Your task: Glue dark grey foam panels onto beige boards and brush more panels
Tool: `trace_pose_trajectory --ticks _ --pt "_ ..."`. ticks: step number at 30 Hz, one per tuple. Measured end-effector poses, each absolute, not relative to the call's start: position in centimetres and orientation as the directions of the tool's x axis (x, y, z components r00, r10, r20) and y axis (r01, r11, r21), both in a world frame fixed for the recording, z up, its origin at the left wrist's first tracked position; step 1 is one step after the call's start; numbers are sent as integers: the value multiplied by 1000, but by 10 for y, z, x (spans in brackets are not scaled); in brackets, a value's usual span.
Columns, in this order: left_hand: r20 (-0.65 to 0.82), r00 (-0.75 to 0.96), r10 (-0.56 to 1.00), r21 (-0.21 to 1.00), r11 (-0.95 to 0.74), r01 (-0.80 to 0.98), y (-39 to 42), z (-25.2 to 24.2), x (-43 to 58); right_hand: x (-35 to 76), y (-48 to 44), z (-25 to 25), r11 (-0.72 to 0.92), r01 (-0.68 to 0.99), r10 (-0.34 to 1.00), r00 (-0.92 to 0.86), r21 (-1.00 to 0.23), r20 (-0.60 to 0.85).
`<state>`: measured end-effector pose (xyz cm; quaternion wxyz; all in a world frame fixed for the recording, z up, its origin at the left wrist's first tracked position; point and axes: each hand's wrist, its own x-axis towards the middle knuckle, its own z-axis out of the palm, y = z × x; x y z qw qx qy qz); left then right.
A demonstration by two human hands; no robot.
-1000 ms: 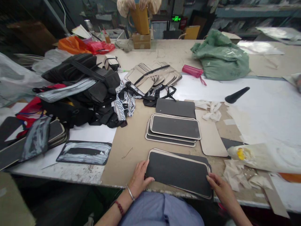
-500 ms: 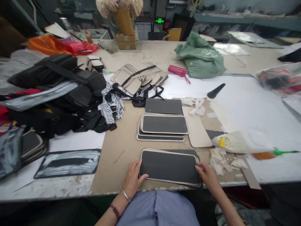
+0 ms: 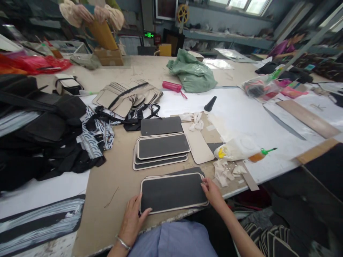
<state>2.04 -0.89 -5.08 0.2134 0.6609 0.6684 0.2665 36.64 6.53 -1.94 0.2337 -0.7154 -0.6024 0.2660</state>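
A black rectangular panel with a beige border [image 3: 173, 192] lies before me on top of similar panels, whose edges show at the back and right. My left hand [image 3: 131, 213] grips its left end, thumb over the front left corner. At the back right corner, my right hand [image 3: 213, 192] pinches the edge; exactly how many layers it holds I cannot tell. Just behind are a stack of matching panels [image 3: 164, 146] and a plain black panel [image 3: 160, 126]. To their right lies a beige board [image 3: 198, 144].
Black bags [image 3: 50, 114] and a white-smeared black panel [image 3: 40, 223] occupy the left. On the right lie a glue bottle [image 3: 258, 155], a plastic bag [image 3: 237, 148] and crumpled scraps [image 3: 223, 172]. A co-worker's hands [image 3: 92, 14] hold a yellow-brown piece across the table.
My view has turned right, so the table's contents appear further left. Both hands stay at the panel's ends, and its beige border now shows more evenly around it.
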Motion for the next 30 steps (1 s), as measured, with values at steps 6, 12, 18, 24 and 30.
trace_pose_trajectory --ticks 6,12,18,24,30 --pt "107 -23 994 626 -49 778 -8 -49 22 364 67 -21 -149 773 988 135 -617 -70" --pt "64 -34 997 632 -14 775 -8 -45 23 361 68 -19 -163 791 986 142 -590 -82" --pt "-36 -46 998 667 58 743 -5 -32 28 360 72 -22 -188 805 982 151 -562 -111" --pt "-60 -70 996 710 92 698 -3 -28 28 364 75 -23 -234 843 968 155 -485 -198" --pt "-152 -97 984 831 181 526 4 -22 22 363 77 -17 -268 872 952 176 -409 -249"
